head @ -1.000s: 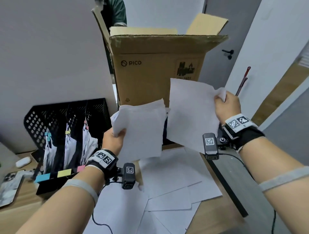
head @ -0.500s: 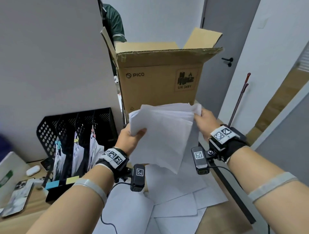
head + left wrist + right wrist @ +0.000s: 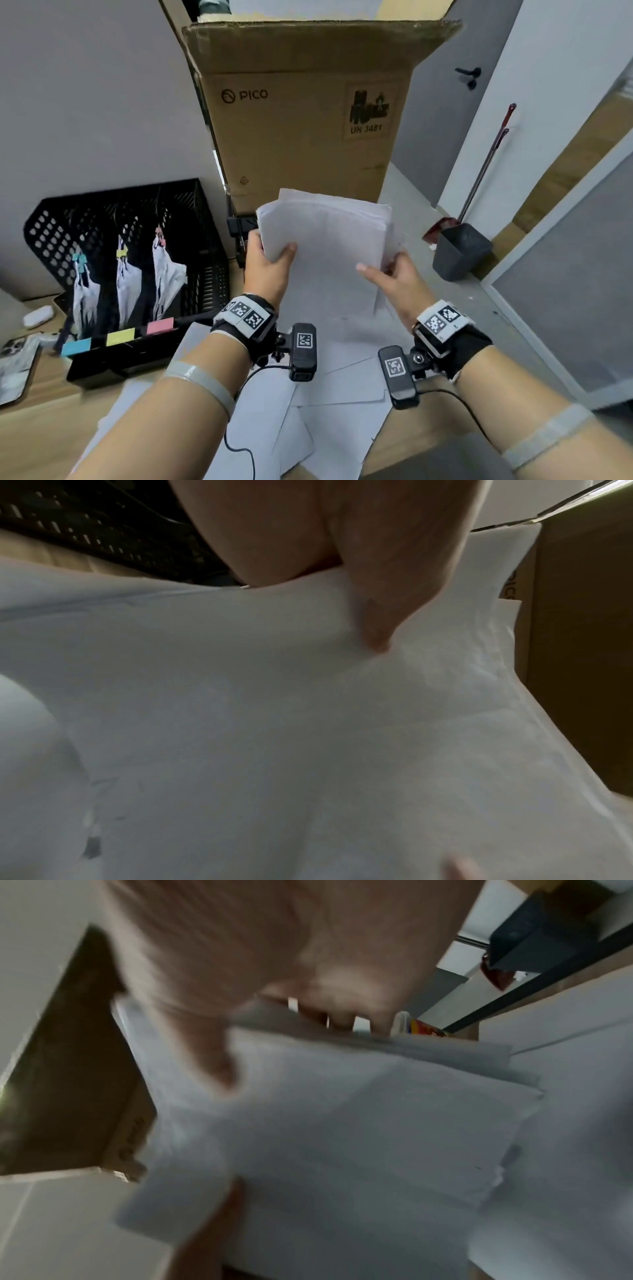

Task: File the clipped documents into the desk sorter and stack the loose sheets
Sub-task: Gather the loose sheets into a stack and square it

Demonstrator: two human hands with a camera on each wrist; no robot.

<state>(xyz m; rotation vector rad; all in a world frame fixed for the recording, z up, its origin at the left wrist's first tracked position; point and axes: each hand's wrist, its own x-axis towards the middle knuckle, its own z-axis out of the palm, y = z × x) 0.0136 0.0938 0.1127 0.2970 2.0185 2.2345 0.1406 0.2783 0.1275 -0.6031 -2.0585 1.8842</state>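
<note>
A bundle of loose white sheets point(image 3: 325, 233) is held above the desk by both hands. My left hand point(image 3: 270, 263) grips its left edge, thumb on top; the left wrist view shows that thumb pressing the sheets point(image 3: 308, 710). My right hand point(image 3: 390, 274) holds the right edge, thumb on top and fingers underneath, as seen on the sheets point(image 3: 359, 1123) in the right wrist view. More loose sheets point(image 3: 342, 377) lie scattered on the desk below. The black mesh desk sorter point(image 3: 191, 219) at left holds three clipped documents point(image 3: 168, 270).
A tall PICO cardboard box point(image 3: 301, 113) stands just behind the held sheets. A phone point(image 3: 13, 363) and a white earbud case point(image 3: 37, 316) lie left of the sorter. A dark bin point(image 3: 460, 250) and a broom sit on the floor at right.
The two separate handfuls of sheets came together into one bundle between both hands. The bundle then came down lower, in front of the box.
</note>
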